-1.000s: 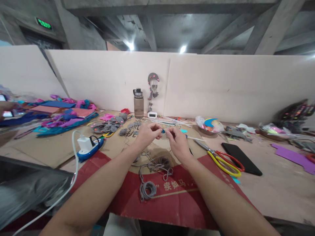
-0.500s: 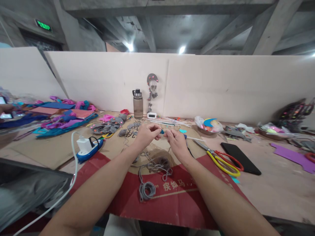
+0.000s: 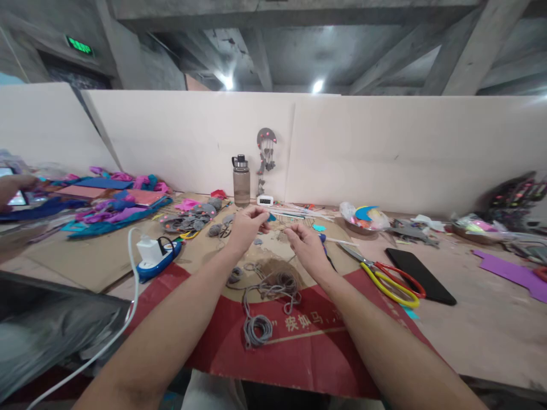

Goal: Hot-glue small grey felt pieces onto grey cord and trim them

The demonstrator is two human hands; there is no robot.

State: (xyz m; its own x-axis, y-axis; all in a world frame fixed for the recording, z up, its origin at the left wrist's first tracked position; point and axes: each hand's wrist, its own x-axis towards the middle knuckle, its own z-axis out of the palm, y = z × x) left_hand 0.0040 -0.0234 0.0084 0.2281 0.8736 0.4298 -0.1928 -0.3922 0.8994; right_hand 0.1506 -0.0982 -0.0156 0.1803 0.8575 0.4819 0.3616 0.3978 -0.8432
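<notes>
My left hand (image 3: 250, 226) pinches a small blue piece (image 3: 272, 217), perhaps felt, between thumb and fingertips above the cardboard. A little to the right, my right hand (image 3: 304, 242) is closed with thumb and forefinger together. Whatever lies in that pinch is too thin or small to make out. Below the hands lie coils of grey cord (image 3: 258, 330), with loose strands over the red and brown cardboard sheet (image 3: 316, 359). A small grey scrap (image 3: 257, 241) rests on the cardboard between the hands.
Scissors with red and yellow handles (image 3: 388, 282) lie beside a black phone (image 3: 421, 276) on the right. A blue power strip (image 3: 160, 262) with a white cable stands left. Behind are a water bottle (image 3: 241, 185), a small clock (image 3: 265, 200) and a grey moon-shaped hanging ornament (image 3: 267, 136).
My hands were together at the blue piece and are now apart. The left hand has carried the piece slightly left and up; the right no longer touches it.
</notes>
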